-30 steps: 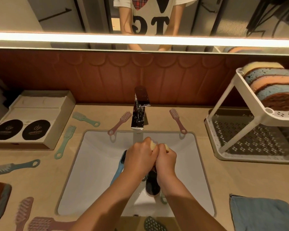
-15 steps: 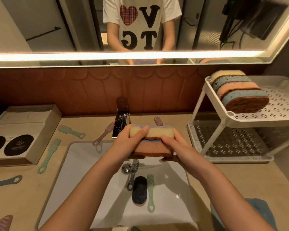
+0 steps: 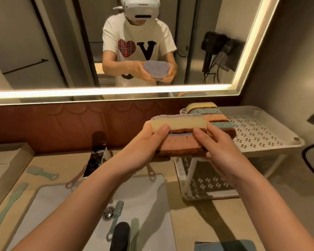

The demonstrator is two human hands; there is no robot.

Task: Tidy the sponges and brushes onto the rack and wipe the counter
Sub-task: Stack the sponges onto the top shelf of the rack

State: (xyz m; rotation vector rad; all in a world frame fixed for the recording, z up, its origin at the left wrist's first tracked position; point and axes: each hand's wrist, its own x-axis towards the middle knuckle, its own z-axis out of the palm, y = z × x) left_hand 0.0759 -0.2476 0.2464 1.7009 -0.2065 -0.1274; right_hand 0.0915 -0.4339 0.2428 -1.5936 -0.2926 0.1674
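Between my left hand (image 3: pixel 145 142) and my right hand (image 3: pixel 219 149) I hold a stack of two sponges, a yellow sponge (image 3: pixel 179 122) on a pink sponge (image 3: pixel 181 144), raised above the sink just left of the white rack (image 3: pixel 261 131). Each hand grips one end, thumb on the near side. Several sponges (image 3: pixel 216 113) lie stacked on the rack's top shelf, right behind the held pair. Brushes lie in the sink: a dark brush (image 3: pixel 121 236) and a teal brush (image 3: pixel 115 218). More brushes rest on the counter, among them a green brush (image 3: pixel 43 173) and a pink brush (image 3: pixel 74 180).
A chrome faucet (image 3: pixel 96 154) stands behind the white sink (image 3: pixel 149 200). A cardboard box (image 3: pixel 9 171) sits at the far left of the beige counter (image 3: pixel 207 220). A blue cloth (image 3: pixel 225 246) lies at the front right. The mirror (image 3: pixel 43 42) spans the wall.
Both hands have lifted the two sponges out of the sink and carried them up and rightward to the rack's top shelf. My head has tilted up, showing more of the mirror.
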